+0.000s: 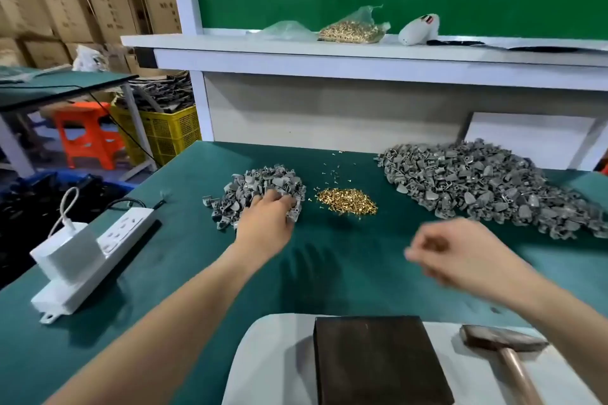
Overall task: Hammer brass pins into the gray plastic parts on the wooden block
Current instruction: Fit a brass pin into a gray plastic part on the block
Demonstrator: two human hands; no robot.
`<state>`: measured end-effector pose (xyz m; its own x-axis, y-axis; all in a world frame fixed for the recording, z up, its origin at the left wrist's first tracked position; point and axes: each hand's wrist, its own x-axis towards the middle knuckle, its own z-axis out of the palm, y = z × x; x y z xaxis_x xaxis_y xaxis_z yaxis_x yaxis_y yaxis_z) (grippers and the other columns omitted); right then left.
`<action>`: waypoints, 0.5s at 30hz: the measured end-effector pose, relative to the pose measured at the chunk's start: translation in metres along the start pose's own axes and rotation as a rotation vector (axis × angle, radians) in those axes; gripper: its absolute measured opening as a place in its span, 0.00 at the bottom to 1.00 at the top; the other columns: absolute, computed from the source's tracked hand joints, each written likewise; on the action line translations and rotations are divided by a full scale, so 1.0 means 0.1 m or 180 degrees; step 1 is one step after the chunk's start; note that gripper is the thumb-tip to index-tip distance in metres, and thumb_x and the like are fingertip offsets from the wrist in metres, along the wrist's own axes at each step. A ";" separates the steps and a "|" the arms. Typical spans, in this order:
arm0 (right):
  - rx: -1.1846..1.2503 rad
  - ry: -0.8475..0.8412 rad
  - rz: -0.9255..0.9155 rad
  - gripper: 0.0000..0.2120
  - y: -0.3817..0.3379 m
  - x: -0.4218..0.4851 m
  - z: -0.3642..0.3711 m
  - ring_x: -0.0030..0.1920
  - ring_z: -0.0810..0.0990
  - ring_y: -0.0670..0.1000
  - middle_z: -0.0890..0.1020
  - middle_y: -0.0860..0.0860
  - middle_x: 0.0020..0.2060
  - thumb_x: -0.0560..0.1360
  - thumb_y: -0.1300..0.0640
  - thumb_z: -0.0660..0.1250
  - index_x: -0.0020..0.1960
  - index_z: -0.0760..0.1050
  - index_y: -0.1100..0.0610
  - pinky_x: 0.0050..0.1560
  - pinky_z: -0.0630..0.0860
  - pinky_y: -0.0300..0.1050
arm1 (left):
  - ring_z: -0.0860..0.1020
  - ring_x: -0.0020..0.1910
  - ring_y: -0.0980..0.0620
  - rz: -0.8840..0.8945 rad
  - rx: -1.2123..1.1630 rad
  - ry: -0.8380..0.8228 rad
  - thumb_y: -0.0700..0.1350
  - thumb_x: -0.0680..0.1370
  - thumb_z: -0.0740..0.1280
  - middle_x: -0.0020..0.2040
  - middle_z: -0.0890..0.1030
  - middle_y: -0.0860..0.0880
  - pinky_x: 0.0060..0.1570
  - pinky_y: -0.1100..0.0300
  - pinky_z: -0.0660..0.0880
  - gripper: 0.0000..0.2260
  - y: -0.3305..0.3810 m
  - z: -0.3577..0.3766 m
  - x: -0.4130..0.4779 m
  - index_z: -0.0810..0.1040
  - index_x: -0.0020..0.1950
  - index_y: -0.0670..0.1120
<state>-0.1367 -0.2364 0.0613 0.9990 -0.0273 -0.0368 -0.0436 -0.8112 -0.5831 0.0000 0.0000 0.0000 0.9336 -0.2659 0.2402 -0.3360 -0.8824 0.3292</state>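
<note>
While your left hand (266,220) is reaching into the smaller heap of gray parts (243,187) on the counter (197,273), its fingers are sinking among them, so I cannot tell whether they are gripping one. Your right hand (460,256) is hovering, blurred, short of the brass pins (347,200); its fingers are unreadable. You are fetching stock: the wooden block (378,362) is lying bare near you, with the hammer (503,342) beside it. Next, I judge, one part is needing a flat seat there.

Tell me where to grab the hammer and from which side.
Take the hammer by its handle, probably from above with the right hand. It lies flat to the right of the wooden block, head away, handle running back toward the person.
</note>
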 end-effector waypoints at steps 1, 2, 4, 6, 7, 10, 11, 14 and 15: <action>-0.0135 0.0196 0.0033 0.10 0.03 0.25 0.06 0.26 0.78 0.46 0.82 0.51 0.28 0.74 0.58 0.69 0.33 0.76 0.54 0.29 0.74 0.36 | 0.71 0.64 0.43 -0.0010 0.0419 -0.0259 0.42 0.79 0.62 0.64 0.72 0.46 0.59 0.50 0.72 0.18 0.01 0.01 0.06 0.72 0.69 0.49; -0.0229 0.0381 0.0143 0.09 0.01 0.43 0.08 0.31 0.81 0.48 0.83 0.51 0.32 0.74 0.60 0.69 0.35 0.76 0.53 0.35 0.78 0.39 | 0.71 0.64 0.43 -0.0045 0.0649 -0.0333 0.42 0.79 0.62 0.64 0.72 0.46 0.60 0.48 0.71 0.16 0.01 0.03 0.09 0.73 0.67 0.49; -0.0443 0.0356 0.0335 0.09 0.06 0.85 0.24 0.41 0.82 0.53 0.83 0.53 0.41 0.73 0.63 0.67 0.37 0.76 0.52 0.46 0.79 0.45 | 0.72 0.63 0.42 -0.0066 0.0955 -0.0559 0.39 0.79 0.62 0.62 0.74 0.46 0.60 0.46 0.72 0.15 -0.02 0.09 0.13 0.76 0.64 0.48; -0.0526 0.0368 0.0453 0.09 0.15 1.11 0.43 0.46 0.81 0.54 0.83 0.54 0.46 0.73 0.64 0.66 0.39 0.77 0.51 0.50 0.77 0.45 | 0.72 0.62 0.42 0.0008 0.1076 -0.0569 0.34 0.78 0.61 0.59 0.74 0.45 0.57 0.47 0.73 0.17 -0.09 0.15 0.16 0.76 0.64 0.47; -0.0548 0.0384 0.0488 0.08 0.17 1.18 0.49 0.48 0.80 0.54 0.83 0.54 0.48 0.73 0.63 0.65 0.41 0.77 0.51 0.50 0.77 0.44 | 0.72 0.62 0.42 0.0054 0.1101 -0.0544 0.33 0.78 0.60 0.59 0.74 0.45 0.55 0.47 0.73 0.18 -0.12 0.16 0.17 0.75 0.65 0.47; -0.0338 0.0289 0.0303 0.02 0.06 1.20 0.55 0.48 0.80 0.52 0.82 0.51 0.46 0.73 0.56 0.69 0.45 0.79 0.51 0.50 0.75 0.42 | 0.70 0.63 0.42 0.0130 0.1068 -0.0514 0.32 0.77 0.61 0.57 0.74 0.45 0.50 0.48 0.74 0.16 -0.18 0.16 0.17 0.75 0.62 0.45; -0.0167 0.0109 0.0087 0.05 -0.04 1.09 0.55 0.46 0.80 0.50 0.82 0.49 0.44 0.72 0.51 0.71 0.46 0.79 0.50 0.49 0.75 0.41 | 0.70 0.62 0.42 0.0141 0.1069 -0.0541 0.32 0.77 0.61 0.56 0.75 0.45 0.49 0.48 0.75 0.14 -0.20 0.17 0.17 0.75 0.60 0.44; -0.0383 -0.1122 -0.0872 0.28 -0.37 0.44 0.60 0.53 0.76 0.42 0.78 0.40 0.52 0.62 0.30 0.69 0.59 0.72 0.40 0.54 0.73 0.41 | 0.72 0.61 0.42 0.0106 0.1019 -0.0723 0.34 0.77 0.62 0.57 0.74 0.44 0.52 0.47 0.76 0.10 -0.21 0.13 0.16 0.76 0.57 0.43; -0.0812 -0.1588 -0.1071 0.34 -0.41 0.19 0.65 0.61 0.71 0.43 0.73 0.39 0.61 0.62 0.28 0.67 0.65 0.62 0.35 0.61 0.69 0.45 | 0.71 0.62 0.42 0.0117 0.1011 -0.0764 0.37 0.78 0.62 0.59 0.73 0.44 0.55 0.46 0.74 0.11 -0.21 0.10 0.15 0.75 0.60 0.43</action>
<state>-0.1167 -0.1657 0.0313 0.8284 0.4768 -0.2940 0.3363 -0.8431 -0.4198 0.0218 0.0104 -0.0127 0.9368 -0.3496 0.0139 -0.3498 -0.9367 0.0165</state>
